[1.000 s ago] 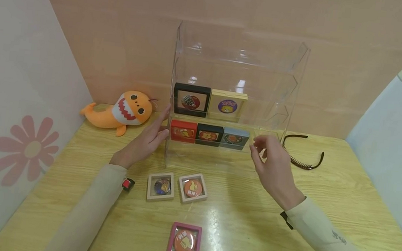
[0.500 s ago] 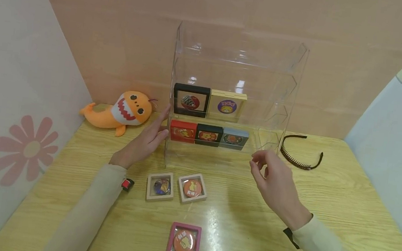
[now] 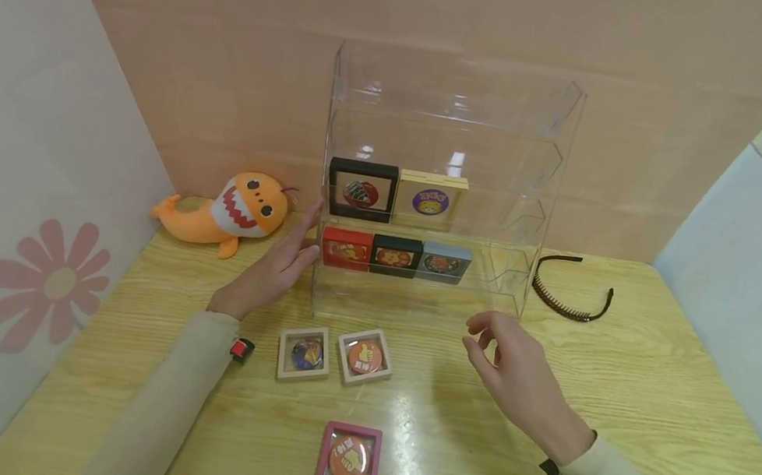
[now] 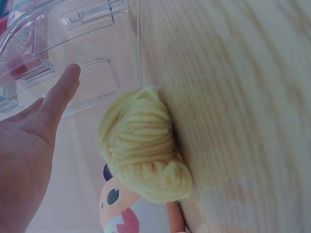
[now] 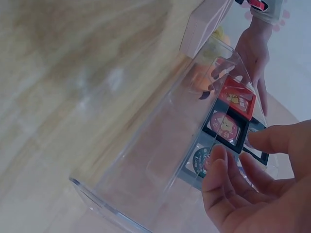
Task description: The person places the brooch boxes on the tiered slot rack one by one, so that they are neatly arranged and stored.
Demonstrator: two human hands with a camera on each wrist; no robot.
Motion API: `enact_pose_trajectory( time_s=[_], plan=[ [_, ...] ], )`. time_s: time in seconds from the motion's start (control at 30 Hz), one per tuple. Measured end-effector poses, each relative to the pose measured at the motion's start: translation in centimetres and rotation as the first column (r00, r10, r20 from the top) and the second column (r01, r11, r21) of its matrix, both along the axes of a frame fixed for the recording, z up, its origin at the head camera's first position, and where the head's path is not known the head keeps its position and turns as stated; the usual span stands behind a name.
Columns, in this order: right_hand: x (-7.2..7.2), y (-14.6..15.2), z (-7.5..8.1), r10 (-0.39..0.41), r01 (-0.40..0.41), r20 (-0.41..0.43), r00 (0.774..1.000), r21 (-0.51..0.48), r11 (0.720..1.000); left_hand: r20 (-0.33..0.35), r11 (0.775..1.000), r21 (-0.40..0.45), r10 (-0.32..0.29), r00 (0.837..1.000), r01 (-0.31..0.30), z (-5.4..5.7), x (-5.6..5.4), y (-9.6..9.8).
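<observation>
A clear acrylic display rack (image 3: pixel 451 120) stands at the back of the table. My left hand (image 3: pixel 268 268) rests against its left side, fingers straight. On its middle tier are a black-framed badge box (image 3: pixel 361 190) and a yellow one (image 3: pixel 431 201). Below them sit red (image 3: pixel 347 249), black (image 3: pixel 396 256) and grey (image 3: pixel 445 264) badge boxes. My right hand (image 3: pixel 521 371) hovers before the rack's right end, fingers loosely bent, holding nothing. Two cream-framed badge boxes (image 3: pixel 304 353) lie in front of the rack. Nearer me lies a pink-framed badge box (image 3: pixel 348 459).
An orange shark plush (image 3: pixel 229 208) lies left of the rack. On the right is a dark toothed headband (image 3: pixel 572 298). A ball of yellow yarn (image 4: pixel 141 145) shows beside the rack in the left wrist view. Printed walls flank the table.
My right hand has drawn back from beside the grey box toward me, fingers still loosely bent. The left hand stays against the rack, and the boxes have not moved.
</observation>
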State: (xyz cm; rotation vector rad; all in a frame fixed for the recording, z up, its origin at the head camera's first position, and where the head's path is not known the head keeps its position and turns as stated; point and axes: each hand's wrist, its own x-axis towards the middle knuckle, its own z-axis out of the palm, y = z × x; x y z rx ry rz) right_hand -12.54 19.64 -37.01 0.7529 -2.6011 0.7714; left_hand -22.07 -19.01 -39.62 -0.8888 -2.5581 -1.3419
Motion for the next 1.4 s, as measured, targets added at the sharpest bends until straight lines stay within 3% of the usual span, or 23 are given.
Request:
enact_pose_trajectory(
  time_s=[0.17,0.37,0.6,1.4],
  plan=[
    [0.8,0.0,-0.8,0.08,-0.081,0.07,0.994,0.009,0.997,0.007,1.0,0.003,0.0,1.0,0.0,-0.1,0.0,0.0],
    [1.7,-0.2,-1.2,0.198,-0.206,0.17,0.965,0.032,0.978,0.013,1.0,0.007,0.001,1.0,-0.001,-0.1,0.0,0.0],
    [2.6,-0.4,-1.8,0.255,-0.273,0.237,0.937,0.043,0.961,0.016,1.0,-0.001,0.005,1.0,-0.005,-0.1,0.0,0.0],
    [5.3,-2.9,-4.7,0.393,-0.429,0.21,0.895,0.165,0.888,0.011,1.0,-0.005,0.008,1.0,-0.008,0.1,0.1,0.1]
  ],
)
